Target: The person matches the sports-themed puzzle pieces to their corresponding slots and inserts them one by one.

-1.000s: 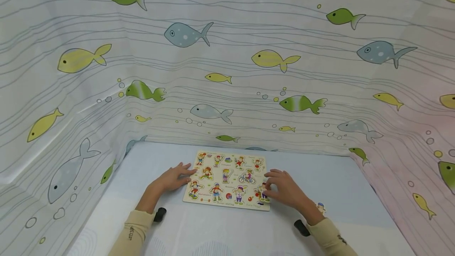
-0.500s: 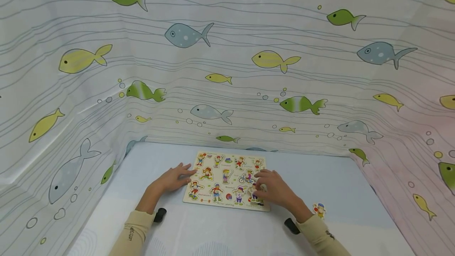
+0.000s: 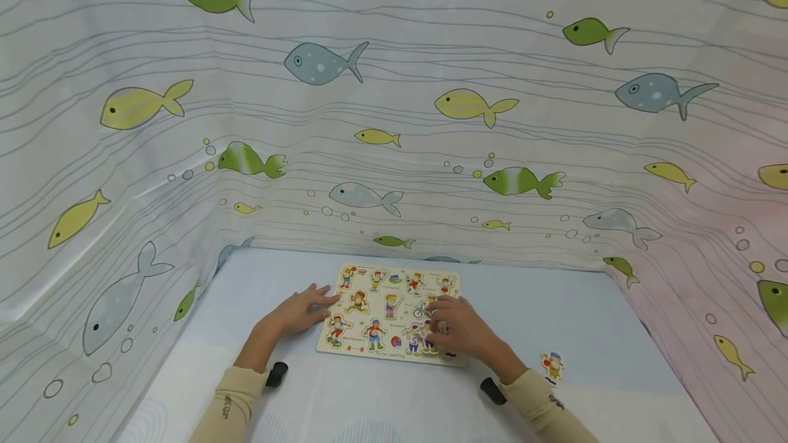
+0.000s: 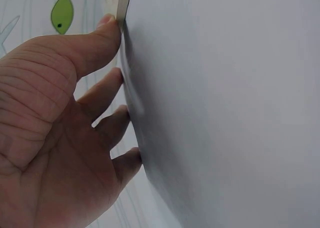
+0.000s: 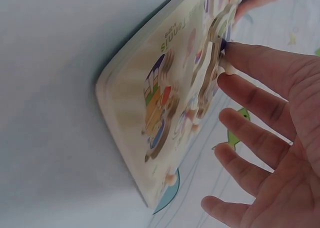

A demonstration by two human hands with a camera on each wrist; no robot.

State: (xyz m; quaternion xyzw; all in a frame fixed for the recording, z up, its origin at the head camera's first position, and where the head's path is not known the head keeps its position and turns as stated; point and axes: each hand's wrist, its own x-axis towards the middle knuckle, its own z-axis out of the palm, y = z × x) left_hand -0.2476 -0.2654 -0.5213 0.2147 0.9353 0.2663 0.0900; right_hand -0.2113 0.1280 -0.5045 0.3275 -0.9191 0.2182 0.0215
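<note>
A wooden peg puzzle board [image 3: 377,310] with sports figures lies flat on the table. My left hand [image 3: 301,310] rests at its left edge with fingers spread; in the left wrist view the thumb touches the board's side. Over the lower right of the board, my right hand [image 3: 462,327] pinches a figure puzzle piece [image 3: 429,338] between thumb and index finger. That piece overlaps the figure marked S in the head view. The right wrist view shows a figure-shaped recess [image 5: 160,108] near the board's corner, its other fingers stretched out apart from the board.
A loose figure piece [image 3: 552,368] with a blue cap lies on the table to the right of the board, close to the right sleeve. A fish-patterned sheet [image 3: 418,210] rises behind the pale table [image 3: 554,299] and along both sides.
My right hand has moved left across the board with the puzzle piece, from the right edge to the S figure. The loose piece on the right has come into full view. The left hand stays put.
</note>
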